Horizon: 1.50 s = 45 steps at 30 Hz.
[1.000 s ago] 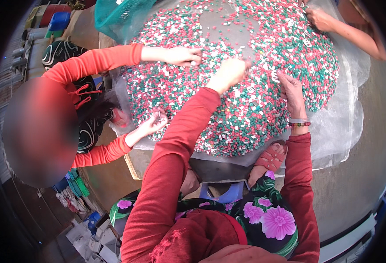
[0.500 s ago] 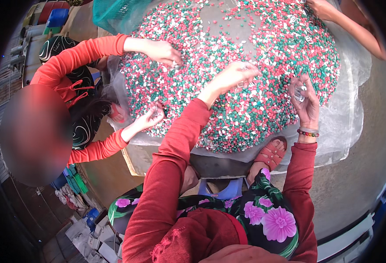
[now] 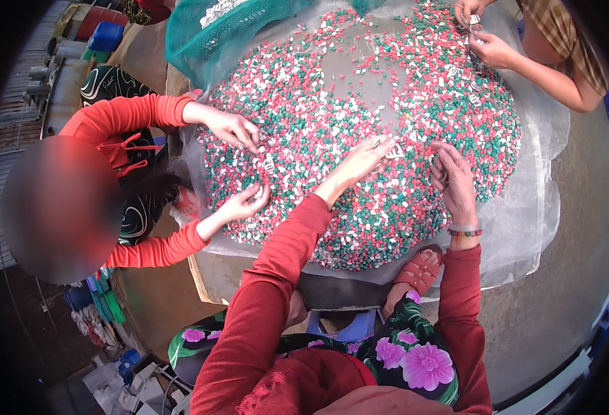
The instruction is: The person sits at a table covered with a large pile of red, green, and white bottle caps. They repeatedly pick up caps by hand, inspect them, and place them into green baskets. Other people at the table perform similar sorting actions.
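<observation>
A wide, low heap of small red, green and white pieces, like plastic beads or pellets, covers the sheet ahead of me. My left hand reaches over the middle of the heap, palm down, its fingers drawn together at a whitish looped plastic piece. To the right, my right hand hovers just above the heap with its fingers curled inward. Whatever those fingers hold, if anything, is hidden. A beaded bracelet circles my right wrist.
At left, a person in orange-red sleeves works at the heap with both hands; another person's hands pick at the far right. A green mesh net with white pieces lies at the far left. A translucent sheet spreads under the heap.
My right hand has moved left and lower, turning its fingers inward; the clear piece seen in it before no longer shows. My left hand has shifted slightly. The far-right person now shows two hands.
</observation>
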Motion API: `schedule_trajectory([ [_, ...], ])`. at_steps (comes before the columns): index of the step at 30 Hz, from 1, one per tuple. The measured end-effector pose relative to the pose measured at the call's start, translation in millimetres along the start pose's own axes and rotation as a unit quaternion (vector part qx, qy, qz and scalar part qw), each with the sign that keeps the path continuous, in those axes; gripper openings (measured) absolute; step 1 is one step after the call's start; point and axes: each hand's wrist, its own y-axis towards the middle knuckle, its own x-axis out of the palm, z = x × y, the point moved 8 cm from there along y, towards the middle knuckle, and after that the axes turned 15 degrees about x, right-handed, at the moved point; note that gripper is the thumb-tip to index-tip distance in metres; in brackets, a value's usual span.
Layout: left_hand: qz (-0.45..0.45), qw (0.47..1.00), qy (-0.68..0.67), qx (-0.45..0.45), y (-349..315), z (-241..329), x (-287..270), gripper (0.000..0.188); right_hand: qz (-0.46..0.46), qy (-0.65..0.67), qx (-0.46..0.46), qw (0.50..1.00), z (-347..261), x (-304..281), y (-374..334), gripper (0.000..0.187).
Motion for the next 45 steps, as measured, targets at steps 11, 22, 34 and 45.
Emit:
schedule_trajectory([
  [11, 0.049, 0.993, -0.102, -0.035, 0, -7, 3, 0.013, 0.240, -0.803, -0.292, 0.460, -41, 30, 111, 0.015],
  [22, 0.167, 0.898, -0.407, -0.006, -5, -2, -30, 0.019, -0.032, -0.017, -0.050, 0.998, -33, 19, 85, 0.012],
  [34, 0.200, 0.938, -0.283, 0.028, -31, 31, 0, 0.018, -0.112, -0.078, -0.017, 0.990, -29, 85, -17, 0.018],
  [45, 0.230, 0.927, -0.276, 0.111, -86, 30, -11, 0.024, -0.003, -0.088, -0.148, 0.985, -6, 90, -62, 0.028],
])
